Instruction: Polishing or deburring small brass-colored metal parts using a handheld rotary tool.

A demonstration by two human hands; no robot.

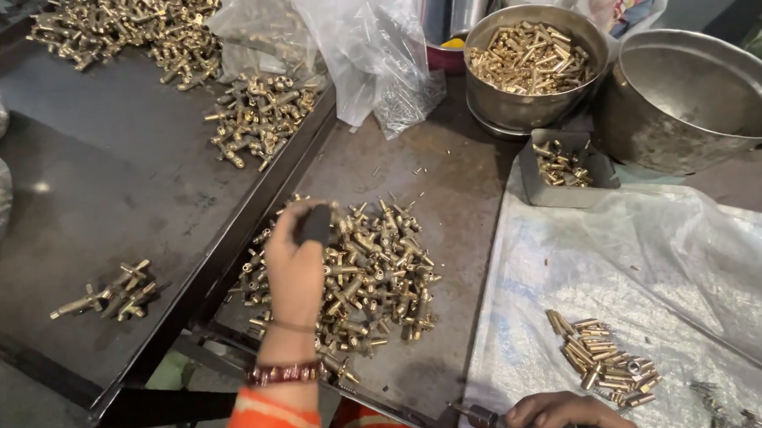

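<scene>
**A:** Near the middle of the desk, the left hand is down over the heap of brass fittings, fingers curled around something small and dark at the far side of the hand. What that dark piece is, I can't make out.

**B:** And the right hand?

**A:** Bottom edge, near right. Its grip is closed around a slim metal tool, tip pointing left. Just beyond it, a small cluster of brass sleeves lies on the plastic sheet.

**B:** How would those fittings handle, do you reckon?

**A:** Solid brass by the look, so dense for their size, hard, nothing fragile. Smooth and shiny, so I'd judge them slippery, and the cross-shaped arms tangle in the heap. A pinch on the straight stem, lifting one clear of its neighbours, looks the surest hold.

**B:** Anything else around?

**A:** Plenty. The dark tray on the left carries a small bunch of fittings near and bigger piles far. Far right, a steel bowl full of brass pieces, a bigger empty steel pan beside it, and a little grey box of parts just in front. Clear plastic bags slump at the far centre.
</scene>
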